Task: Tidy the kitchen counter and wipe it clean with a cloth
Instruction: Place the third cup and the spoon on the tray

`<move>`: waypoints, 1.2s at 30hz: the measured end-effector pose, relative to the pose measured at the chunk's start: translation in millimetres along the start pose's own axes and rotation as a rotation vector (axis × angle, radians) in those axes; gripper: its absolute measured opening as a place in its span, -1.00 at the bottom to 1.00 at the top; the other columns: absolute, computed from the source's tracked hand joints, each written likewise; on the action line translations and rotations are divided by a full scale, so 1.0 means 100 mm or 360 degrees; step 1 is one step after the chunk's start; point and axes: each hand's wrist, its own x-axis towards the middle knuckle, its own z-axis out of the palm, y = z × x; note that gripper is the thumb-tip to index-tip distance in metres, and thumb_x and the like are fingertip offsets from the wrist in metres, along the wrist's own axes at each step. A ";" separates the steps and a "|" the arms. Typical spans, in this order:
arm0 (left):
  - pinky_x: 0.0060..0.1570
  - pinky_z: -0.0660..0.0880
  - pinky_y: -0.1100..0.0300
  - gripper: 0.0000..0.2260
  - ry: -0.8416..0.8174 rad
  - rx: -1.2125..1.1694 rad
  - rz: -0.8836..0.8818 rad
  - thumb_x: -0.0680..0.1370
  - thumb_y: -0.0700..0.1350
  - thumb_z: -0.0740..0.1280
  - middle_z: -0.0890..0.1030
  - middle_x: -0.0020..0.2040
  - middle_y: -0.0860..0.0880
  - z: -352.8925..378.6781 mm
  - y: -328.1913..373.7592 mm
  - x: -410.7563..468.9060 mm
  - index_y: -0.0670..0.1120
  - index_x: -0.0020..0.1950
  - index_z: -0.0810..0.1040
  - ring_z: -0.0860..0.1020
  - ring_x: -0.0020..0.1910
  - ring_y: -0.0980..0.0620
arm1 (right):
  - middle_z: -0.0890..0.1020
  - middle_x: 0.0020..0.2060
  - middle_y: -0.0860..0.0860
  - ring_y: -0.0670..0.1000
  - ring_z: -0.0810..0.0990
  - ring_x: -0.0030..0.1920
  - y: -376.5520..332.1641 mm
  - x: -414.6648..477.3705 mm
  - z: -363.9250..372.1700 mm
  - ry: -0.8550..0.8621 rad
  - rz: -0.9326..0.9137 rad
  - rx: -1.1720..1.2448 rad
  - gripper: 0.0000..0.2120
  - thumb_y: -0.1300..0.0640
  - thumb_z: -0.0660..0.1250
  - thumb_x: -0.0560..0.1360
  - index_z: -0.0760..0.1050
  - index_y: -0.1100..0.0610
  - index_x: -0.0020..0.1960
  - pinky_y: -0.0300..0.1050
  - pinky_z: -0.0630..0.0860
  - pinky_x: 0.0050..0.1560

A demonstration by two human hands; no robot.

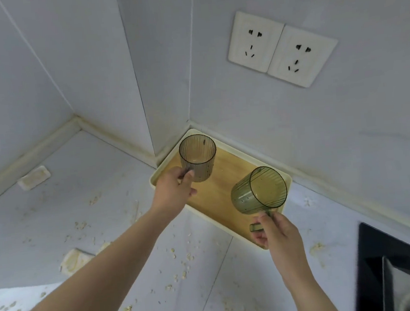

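Both hands are busy with cups. The left hand [172,191] has its fingers curled round the handle of an upright cup [198,160], held at the far corner of a tray [214,198]; whether its base touches the tray I cannot tell. The right hand [276,234] pinches the handle of a tilted cup [258,191] over the tray's near end, mouth turned toward the camera.

Both cups are see-through, ribbed and greenish. They look like thin plastic, so probably light, stiff and not very fragile. The ribs should give some grip, but the handle is the surest place to hold.

The tray sits in the wall corner on the tabletop [102,178], which is strewn with crumbs [173,250], so wiping is not yet done. A dark hob [391,258] shows at the right edge.
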 end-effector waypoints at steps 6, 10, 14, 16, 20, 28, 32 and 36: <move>-0.03 0.61 0.08 -0.79 0.0051 0.0021 -0.0047 0.61 -0.01 0.23 0.62 -0.28 0.05 0.16 0.06 0.37 -0.11 0.09 0.56 0.66 -0.24 0.12 | 0.67 -0.18 0.02 0.00 0.64 -0.26 -0.01 0.17 0.00 0.0004 0.0017 0.0049 -0.83 0.10 0.26 0.57 0.58 0.11 -0.13 -0.12 0.58 -0.17; 0.00 0.61 0.05 -0.79 0.0055 -0.0072 -0.0088 0.61 -0.02 0.24 0.63 -0.30 0.01 0.19 0.03 0.52 -0.13 0.08 0.55 0.67 -0.20 0.07 | 0.67 -0.18 0.00 0.03 0.65 -0.23 0.00 0.25 0.02 -0.0001 0.0017 0.0038 -0.84 0.09 0.27 0.57 0.58 0.07 -0.14 -0.03 0.62 -0.09; 0.02 0.60 -0.03 -0.79 0.0059 -0.0106 -0.0088 0.61 -0.02 0.23 0.61 -0.28 0.00 0.20 0.01 0.65 -0.14 0.03 0.54 0.67 -0.18 0.00 | 0.67 -0.18 -0.01 0.02 0.65 -0.23 0.01 0.31 0.06 -0.0011 0.0006 0.0000 -0.84 0.09 0.27 0.56 0.58 0.07 -0.13 0.02 0.63 -0.05; 0.00 0.61 -0.05 -0.80 0.0064 -0.0090 -0.0071 0.61 -0.03 0.23 0.59 -0.31 0.01 0.21 0.03 0.72 -0.15 0.00 0.53 0.68 -0.19 -0.01 | 0.66 -0.17 0.00 0.03 0.65 -0.23 0.01 0.34 0.08 -0.0020 0.0009 -0.0004 -0.84 0.09 0.26 0.56 0.58 0.07 -0.13 0.03 0.63 -0.04; -0.04 0.62 0.00 -0.77 0.0071 -0.0009 -0.0069 0.62 -0.03 0.22 0.61 -0.26 -0.03 0.21 0.07 0.83 -0.17 0.00 0.53 0.67 -0.23 0.07 | 0.66 -0.15 0.01 0.04 0.65 -0.23 0.01 0.37 0.12 -0.0032 0.0023 -0.0011 -0.85 0.09 0.26 0.57 0.58 0.07 -0.11 0.01 0.63 -0.04; 0.04 0.59 0.01 -0.77 0.0093 -0.0029 -0.0104 0.62 0.00 0.22 0.66 -0.25 -0.04 0.23 0.19 0.93 -0.14 0.06 0.52 0.67 -0.19 0.05 | 0.66 -0.14 0.01 0.05 0.65 -0.20 -0.02 0.44 0.17 -0.0051 0.0013 -0.0036 -0.85 0.07 0.25 0.57 0.57 0.06 -0.08 -0.01 0.63 -0.03; 0.01 0.57 0.12 -0.82 0.0057 -0.0087 -0.0072 0.61 -0.04 0.25 0.64 -0.13 0.00 0.21 0.21 0.89 -0.07 0.16 0.51 0.66 -0.10 -0.02 | 0.65 -0.12 0.02 0.02 0.64 -0.19 -0.06 0.50 0.21 -0.0076 -0.0037 -0.0059 -0.85 0.07 0.24 0.58 0.57 0.09 -0.06 -0.16 0.62 -0.11; 0.09 0.54 -0.08 -0.83 0.0123 0.0007 -0.0061 0.51 0.03 0.30 0.60 0.06 -0.05 0.19 0.08 0.84 0.03 0.06 0.52 0.61 0.03 -0.12 | 0.64 -0.10 0.02 -0.08 0.64 -0.23 -0.10 0.59 0.30 -0.0118 -0.0044 -0.0077 -0.84 0.08 0.24 0.58 0.56 0.10 -0.04 -0.17 0.62 -0.09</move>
